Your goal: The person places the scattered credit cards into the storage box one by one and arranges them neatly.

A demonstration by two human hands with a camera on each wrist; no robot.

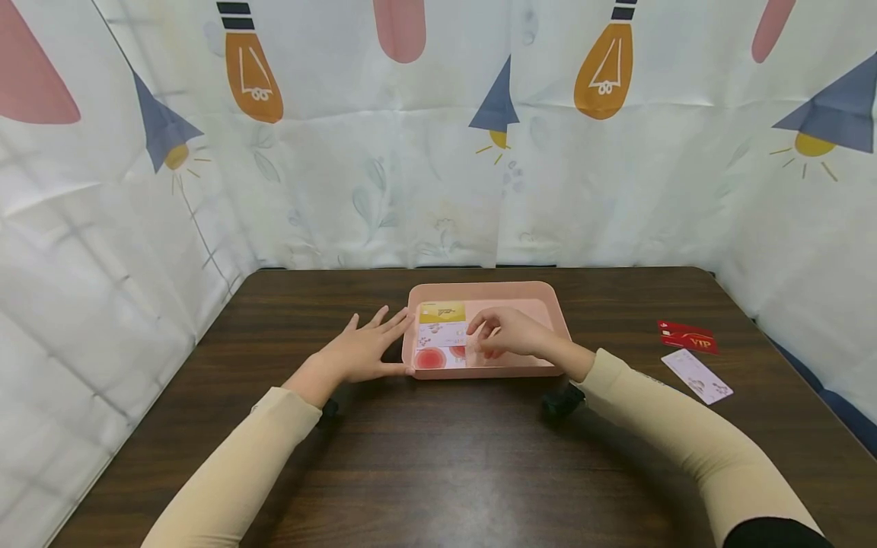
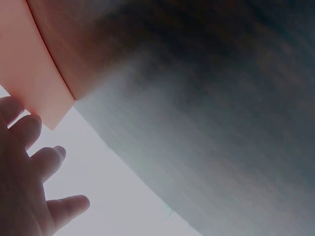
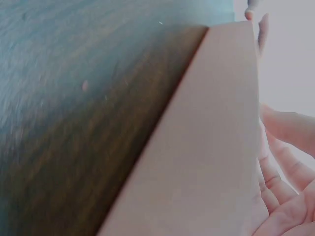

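Observation:
A shallow pink tray lies on the table, with three cards in a column along its left side. At the back is a gold card, in the middle a pale patterned card, and in front a white card with red circles. My left hand spreads its fingers at the tray's left edge, thumb near the front corner. My right hand is over the tray just right of the cards, fingers loosely bent downward; no card shows between them. In the right wrist view the tray's wall partly hides the fingers.
To the right on the dark wooden table lie a red VIP card and a pale lilac card, close together. A white printed curtain hangs behind the table and along its sides.

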